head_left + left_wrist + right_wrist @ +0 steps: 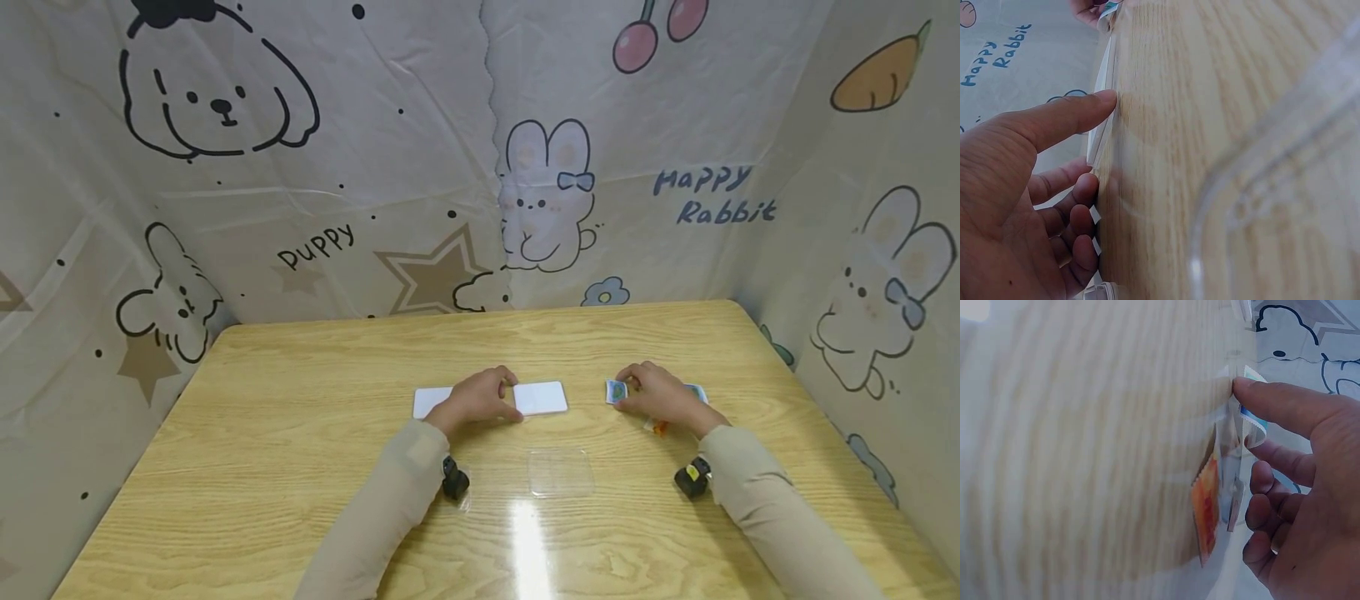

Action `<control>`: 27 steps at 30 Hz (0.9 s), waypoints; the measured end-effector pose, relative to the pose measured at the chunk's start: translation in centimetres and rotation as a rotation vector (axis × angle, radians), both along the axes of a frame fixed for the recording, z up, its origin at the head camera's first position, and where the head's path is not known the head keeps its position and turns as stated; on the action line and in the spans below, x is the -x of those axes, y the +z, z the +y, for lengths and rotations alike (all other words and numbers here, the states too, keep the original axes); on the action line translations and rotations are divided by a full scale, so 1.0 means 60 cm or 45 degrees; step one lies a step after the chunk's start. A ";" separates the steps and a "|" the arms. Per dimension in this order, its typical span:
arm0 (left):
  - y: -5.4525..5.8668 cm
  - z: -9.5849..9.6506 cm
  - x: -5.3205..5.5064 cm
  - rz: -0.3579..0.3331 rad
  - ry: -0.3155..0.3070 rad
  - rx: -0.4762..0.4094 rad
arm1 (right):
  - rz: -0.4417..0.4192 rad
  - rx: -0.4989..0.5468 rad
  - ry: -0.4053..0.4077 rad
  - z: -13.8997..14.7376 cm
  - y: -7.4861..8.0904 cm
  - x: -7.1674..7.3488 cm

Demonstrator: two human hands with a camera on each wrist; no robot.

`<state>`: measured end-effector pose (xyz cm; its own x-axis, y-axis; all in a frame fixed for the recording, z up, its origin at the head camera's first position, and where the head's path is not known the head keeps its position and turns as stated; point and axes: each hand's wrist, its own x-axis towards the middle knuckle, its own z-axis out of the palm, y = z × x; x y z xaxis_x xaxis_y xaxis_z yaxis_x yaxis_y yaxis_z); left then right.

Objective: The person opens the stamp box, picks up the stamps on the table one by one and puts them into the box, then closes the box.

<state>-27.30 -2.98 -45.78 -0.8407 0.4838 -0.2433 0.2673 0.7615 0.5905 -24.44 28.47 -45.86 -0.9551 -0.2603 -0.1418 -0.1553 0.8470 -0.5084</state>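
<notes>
Paper (pixel 615 392) pinched by the right hand (pixel 660 394) is partly covered.

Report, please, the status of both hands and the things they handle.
Left hand pinching left end of right-side white card. Right hand pinching small blue-printed piece. Nothing seen between these two; clear plastic piece nearer the person.

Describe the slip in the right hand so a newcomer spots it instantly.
On the wood-grain table, go right past the white cards to the right hand. It pinches a small blue-green, scallop-edged picture slip; the orange slip behind it is not held.
</notes>
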 end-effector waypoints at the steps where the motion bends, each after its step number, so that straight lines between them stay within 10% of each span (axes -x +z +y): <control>1: 0.000 0.000 0.000 0.000 0.000 -0.001 | -0.001 0.006 0.001 -0.001 0.000 0.001; 27: -0.001 0.000 0.002 -0.007 0.012 0.004 | 0.054 0.058 0.192 -0.134 0.010 0.019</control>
<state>-27.40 -2.99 -45.85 -0.8439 0.4750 -0.2496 0.2568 0.7659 0.5894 -25.57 20.41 -45.23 -0.9094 -0.4067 -0.0873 -0.3012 0.7885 -0.5363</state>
